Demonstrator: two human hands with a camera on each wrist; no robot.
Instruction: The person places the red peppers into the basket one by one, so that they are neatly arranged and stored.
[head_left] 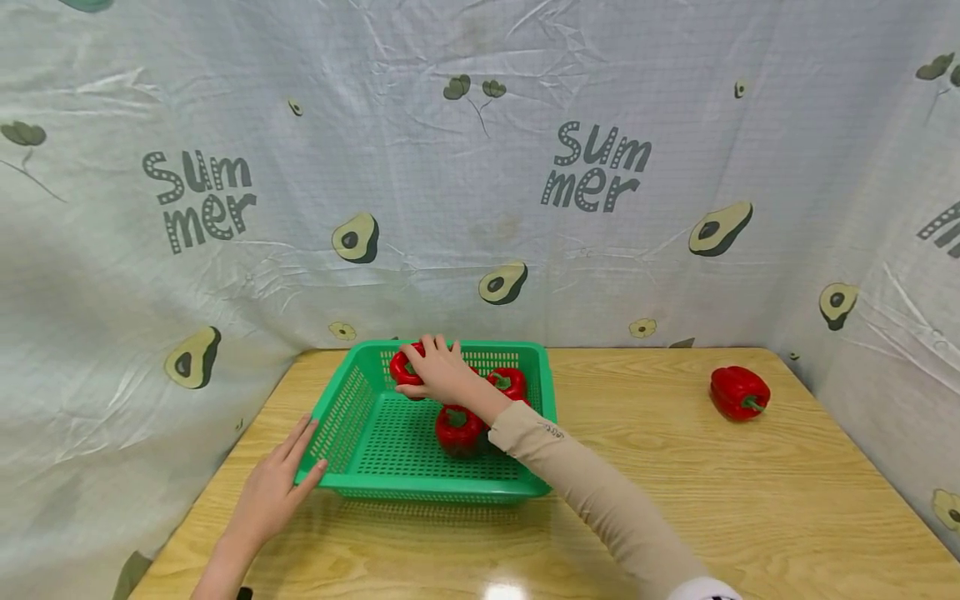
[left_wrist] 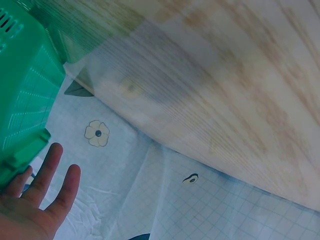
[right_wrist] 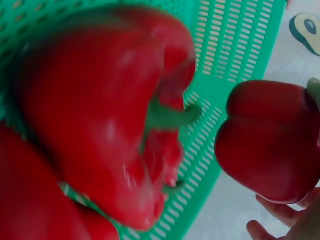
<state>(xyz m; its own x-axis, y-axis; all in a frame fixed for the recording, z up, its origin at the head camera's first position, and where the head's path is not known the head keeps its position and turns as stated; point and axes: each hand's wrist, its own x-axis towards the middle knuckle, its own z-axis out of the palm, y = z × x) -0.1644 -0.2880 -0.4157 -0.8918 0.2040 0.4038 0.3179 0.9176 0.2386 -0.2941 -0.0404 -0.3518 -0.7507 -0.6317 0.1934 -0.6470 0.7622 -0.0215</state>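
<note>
My right hand grips a red bell pepper over the back left part of a green plastic basket. In the right wrist view this pepper is held between thumb and fingers. Other red bell peppers sit in the basket's right half, partly hidden by my right forearm. My left hand rests at the basket's front left corner, thumb and fingers extended along the rim. In the left wrist view its fingers look spread beside the basket wall.
One more red bell pepper lies on its side at the right of the wooden table. A pale printed cloth hangs behind the table and along both sides.
</note>
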